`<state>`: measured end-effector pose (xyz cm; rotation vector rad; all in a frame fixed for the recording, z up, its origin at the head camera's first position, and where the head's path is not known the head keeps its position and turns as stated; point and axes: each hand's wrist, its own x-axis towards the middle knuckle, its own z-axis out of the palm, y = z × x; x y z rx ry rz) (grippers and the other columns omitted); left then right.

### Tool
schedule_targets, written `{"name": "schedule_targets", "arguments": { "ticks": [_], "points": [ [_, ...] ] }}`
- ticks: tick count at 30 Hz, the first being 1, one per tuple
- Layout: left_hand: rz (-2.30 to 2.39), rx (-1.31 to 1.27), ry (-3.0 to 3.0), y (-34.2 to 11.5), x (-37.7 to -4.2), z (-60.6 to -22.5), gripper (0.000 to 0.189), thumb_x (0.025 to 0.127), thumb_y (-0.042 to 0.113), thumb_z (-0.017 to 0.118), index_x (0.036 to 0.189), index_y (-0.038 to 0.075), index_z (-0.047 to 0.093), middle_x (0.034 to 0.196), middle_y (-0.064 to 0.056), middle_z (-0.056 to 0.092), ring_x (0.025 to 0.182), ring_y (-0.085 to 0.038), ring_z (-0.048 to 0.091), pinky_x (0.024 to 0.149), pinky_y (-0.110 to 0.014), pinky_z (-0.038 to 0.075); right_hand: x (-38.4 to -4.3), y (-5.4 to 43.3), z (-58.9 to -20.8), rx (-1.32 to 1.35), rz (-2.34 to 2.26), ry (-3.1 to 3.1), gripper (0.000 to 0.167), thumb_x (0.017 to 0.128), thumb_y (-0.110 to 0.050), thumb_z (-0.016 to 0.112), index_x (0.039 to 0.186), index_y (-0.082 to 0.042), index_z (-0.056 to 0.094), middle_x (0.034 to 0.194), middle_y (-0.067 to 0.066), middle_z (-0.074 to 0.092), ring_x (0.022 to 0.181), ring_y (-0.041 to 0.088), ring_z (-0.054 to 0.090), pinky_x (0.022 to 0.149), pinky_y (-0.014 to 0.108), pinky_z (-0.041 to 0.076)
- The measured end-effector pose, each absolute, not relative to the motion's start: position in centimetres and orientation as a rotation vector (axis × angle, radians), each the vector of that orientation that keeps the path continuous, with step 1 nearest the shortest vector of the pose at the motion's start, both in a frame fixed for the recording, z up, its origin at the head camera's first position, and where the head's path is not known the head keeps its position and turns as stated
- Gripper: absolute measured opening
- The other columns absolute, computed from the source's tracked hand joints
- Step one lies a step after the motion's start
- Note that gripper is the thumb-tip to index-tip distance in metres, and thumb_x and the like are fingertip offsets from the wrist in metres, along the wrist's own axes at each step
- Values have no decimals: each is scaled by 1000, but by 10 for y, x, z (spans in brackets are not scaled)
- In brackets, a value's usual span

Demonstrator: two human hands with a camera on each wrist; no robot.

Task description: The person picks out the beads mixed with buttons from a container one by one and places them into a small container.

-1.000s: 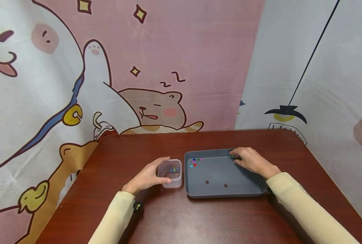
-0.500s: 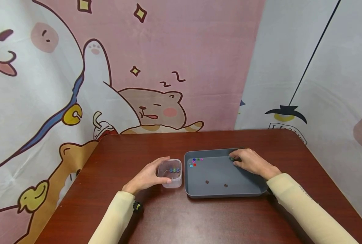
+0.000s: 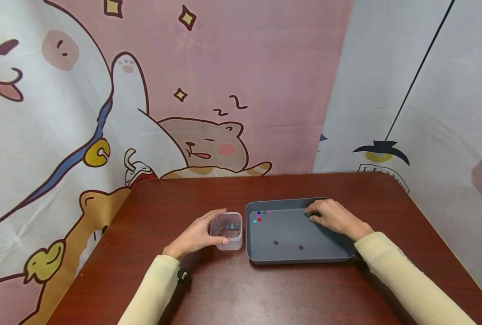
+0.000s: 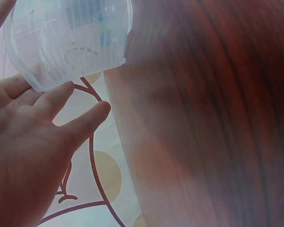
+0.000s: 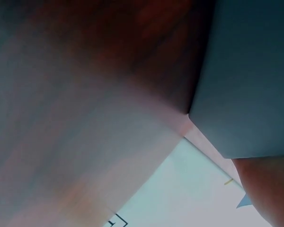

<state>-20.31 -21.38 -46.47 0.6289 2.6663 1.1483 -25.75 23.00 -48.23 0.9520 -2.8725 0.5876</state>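
A clear plastic box stands on the table left of the tray, with several small blue and green marble-like balls inside. My left hand holds the box, fingers at the far side and thumb at the near side; the left wrist view shows its clear wall beside the fingers. In the far right part of the grey tray, my right hand pinches a small dark green piece, mostly hidden by the fingertips. The right wrist view catches only the tray's outside and an edge of the hand.
Several small coloured rings or dots lie in the tray's far left corner. Two small brown round pieces lie nearer its front. The tray's raised rim stands close to the box on the wooden table. A printed cloth hangs behind.
My right hand has shifted slightly right and nearer me, and the green piece at its fingertips has come slightly nearer too. My left hand and the box have stayed in place.
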Motion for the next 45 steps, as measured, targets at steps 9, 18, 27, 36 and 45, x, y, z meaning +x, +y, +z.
{"name": "schedule_targets", "arguments": {
  "ticks": [9, 18, 27, 36, 45],
  "points": [
    [1139, 615, 2675, -213, -203, -466, 98, 78, 47, 90, 158, 14, 44, 158, -2, 45, 139, -23, 46, 115, -56, 36, -257, 228, -482, 988, 564, -2824, 21, 89, 2, 78, 108, -6, 80, 107, 8, 75, 100, 29, 71, 81, 45, 59],
    [1143, 606, 2674, -213, -203, -466, 96, 79, 44, 90, 158, 15, 44, 158, -2, 44, 140, -24, 46, 116, -57, 36, -252, 226, -469, 942, 602, -2822, 18, 93, -5, 77, 111, -5, 79, 107, 6, 74, 99, 28, 71, 81, 47, 58],
    [1135, 626, 2684, -213, -203, -465, 95, 80, 42, 90, 158, 14, 44, 159, -3, 45, 141, -24, 45, 116, -56, 36, -247, 227, -454, 900, 669, -2771, 20, 93, -7, 77, 113, -7, 78, 105, 3, 74, 93, 21, 71, 74, 40, 57],
    [1145, 619, 2680, -212, -203, -464, 94, 79, 39, 91, 157, 14, 44, 158, -3, 45, 139, -24, 47, 115, -56, 36, -243, 225, -441, 847, 731, -2715, 19, 94, -8, 76, 113, -10, 78, 107, 1, 74, 90, 13, 69, 72, 35, 57],
    [1156, 609, 2673, -212, -202, -464, 94, 79, 38, 91, 157, 15, 44, 157, -3, 46, 138, -24, 47, 115, -56, 36, -237, 219, -430, 848, 820, -2629, 22, 93, -6, 78, 114, -11, 78, 108, -1, 75, 93, 14, 69, 74, 39, 58]
  ]
}}
